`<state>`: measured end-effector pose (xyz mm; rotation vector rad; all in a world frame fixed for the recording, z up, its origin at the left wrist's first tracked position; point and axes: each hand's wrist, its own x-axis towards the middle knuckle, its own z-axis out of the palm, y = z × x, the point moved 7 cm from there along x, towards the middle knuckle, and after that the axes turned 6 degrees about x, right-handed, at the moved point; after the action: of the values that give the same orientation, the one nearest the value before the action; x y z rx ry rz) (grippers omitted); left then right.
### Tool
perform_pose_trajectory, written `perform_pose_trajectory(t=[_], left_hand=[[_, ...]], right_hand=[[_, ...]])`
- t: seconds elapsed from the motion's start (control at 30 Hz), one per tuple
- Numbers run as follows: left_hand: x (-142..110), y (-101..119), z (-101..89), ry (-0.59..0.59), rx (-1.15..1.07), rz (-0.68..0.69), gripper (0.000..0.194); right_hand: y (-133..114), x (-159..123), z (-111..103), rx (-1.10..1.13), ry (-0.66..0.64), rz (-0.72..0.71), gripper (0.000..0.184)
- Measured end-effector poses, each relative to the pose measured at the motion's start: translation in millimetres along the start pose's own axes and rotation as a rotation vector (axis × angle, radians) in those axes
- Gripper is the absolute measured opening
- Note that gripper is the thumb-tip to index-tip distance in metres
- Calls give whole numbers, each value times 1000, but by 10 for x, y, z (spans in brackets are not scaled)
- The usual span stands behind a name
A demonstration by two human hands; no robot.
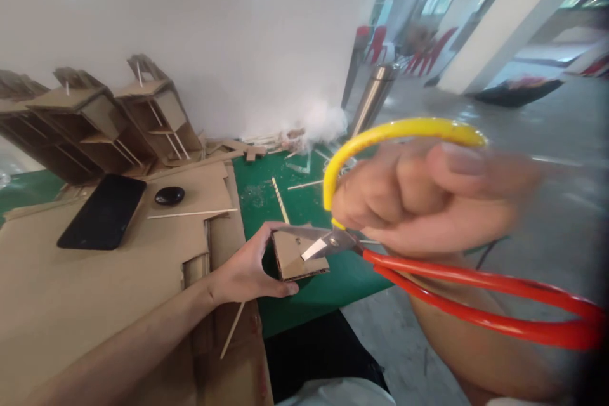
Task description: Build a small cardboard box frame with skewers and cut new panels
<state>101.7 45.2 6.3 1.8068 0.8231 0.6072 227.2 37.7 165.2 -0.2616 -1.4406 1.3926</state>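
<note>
My left hand (247,266) grips a small square piece of layered cardboard (292,260) by its sides, thumb at the near edge. Two small dark holes or marks show on its top face. My right hand (419,190) is closed around the yellow handle of a pair of scissors (333,241), raised close to the camera. The red handle loop hangs free below the fist. The blades are parted, and one tip lies over the cardboard piece; whether it pierces the surface I cannot tell.
Cardboard shelf models (157,117) stand at the back left. A phone (102,212), a round black object (169,195) and thin sticks (190,213) lie on cardboard sheets (47,292). A metal flask (373,98) stands behind the green table (304,311) area's scraps.
</note>
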Motion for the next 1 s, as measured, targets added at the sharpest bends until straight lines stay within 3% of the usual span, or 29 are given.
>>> perform_pose_trajectory(t=[0.17, 0.33, 0.47, 0.7, 0.9, 1.0], left_hand=[[13, -67, -19, -29, -22, -32, 74], [28, -71, -31, -40, -60, -37, 76], [35, -79, -19, -25, -91, -48, 76], [17, -141, 31, 61, -28, -167, 86], [-8, -132, 25, 136, 81, -227, 87], [-16, -104, 47, 157, 142, -221, 87]], right_hand=[[31, 32, 91, 223, -291, -29, 56], [63, 83, 134, 211, -327, -17, 54], [25, 53, 66, 113, -128, -68, 58], [-25, -247, 31, -146, 243, 21, 66], [-97, -345, 74, -187, 539, -269, 56], [-72, -357, 74, -224, 590, -288, 52]])
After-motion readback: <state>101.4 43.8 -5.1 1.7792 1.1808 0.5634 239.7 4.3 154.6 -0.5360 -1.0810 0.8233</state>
